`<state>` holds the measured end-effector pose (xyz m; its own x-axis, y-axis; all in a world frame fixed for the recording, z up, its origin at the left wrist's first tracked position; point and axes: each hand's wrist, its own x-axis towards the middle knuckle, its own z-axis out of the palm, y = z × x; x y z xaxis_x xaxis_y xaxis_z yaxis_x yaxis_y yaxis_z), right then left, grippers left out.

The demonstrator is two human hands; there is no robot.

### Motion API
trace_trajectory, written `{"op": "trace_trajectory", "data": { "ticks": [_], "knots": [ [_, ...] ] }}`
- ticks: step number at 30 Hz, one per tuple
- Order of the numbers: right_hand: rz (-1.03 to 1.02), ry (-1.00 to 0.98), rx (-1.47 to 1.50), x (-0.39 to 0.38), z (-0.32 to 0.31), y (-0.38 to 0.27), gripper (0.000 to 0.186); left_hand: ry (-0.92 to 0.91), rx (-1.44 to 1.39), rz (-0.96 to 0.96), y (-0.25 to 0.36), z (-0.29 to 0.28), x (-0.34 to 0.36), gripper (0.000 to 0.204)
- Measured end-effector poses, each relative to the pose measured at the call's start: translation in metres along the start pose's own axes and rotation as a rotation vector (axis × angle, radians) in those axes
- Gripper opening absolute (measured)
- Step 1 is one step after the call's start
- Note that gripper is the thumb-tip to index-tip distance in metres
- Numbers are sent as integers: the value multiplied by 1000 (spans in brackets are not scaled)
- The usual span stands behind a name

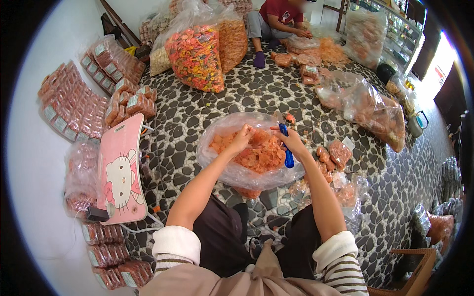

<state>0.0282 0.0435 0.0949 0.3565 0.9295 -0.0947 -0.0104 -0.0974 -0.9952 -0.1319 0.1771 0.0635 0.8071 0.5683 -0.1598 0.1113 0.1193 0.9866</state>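
Observation:
A large clear plastic bag (pixel 217 170) lies open on the floor in front of me, with orange chips (pixel 261 155) heaped inside. My left hand (pixel 242 139) is over its left part, fingertips pinched together beside an orange patch that may be a small packet; what they hold is too small to make out. My right hand (pixel 292 142) is over the bag's right side, closed around a blue-handled cutter (pixel 288 157). The cutter's handle points toward me, and what looks like its metal blade points away.
Small orange packets (pixel 339 153) lie right of the bag. A pink folding table (pixel 123 172) leans on its side at left, near stacked packs (pixel 74 106). Full sacks (pixel 195 59) stand at the back. Another person (pixel 279 22) sits beyond. A long filled bag (pixel 368 113) lies at right.

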Motion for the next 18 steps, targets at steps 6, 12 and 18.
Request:
{"op": "trace_trajectory", "data": {
  "ticks": [6,12,18],
  "knots": [
    [-69,155,-366,9,7,10,14,46,-25,-146,9,0,-5,32],
    [-3,288,-250,23,13,38,13,59,14,20,18,2,-15,44],
    [144,299,-139,25,15,47,12,312,418,134,15,6,-10,32]
  ]
}}
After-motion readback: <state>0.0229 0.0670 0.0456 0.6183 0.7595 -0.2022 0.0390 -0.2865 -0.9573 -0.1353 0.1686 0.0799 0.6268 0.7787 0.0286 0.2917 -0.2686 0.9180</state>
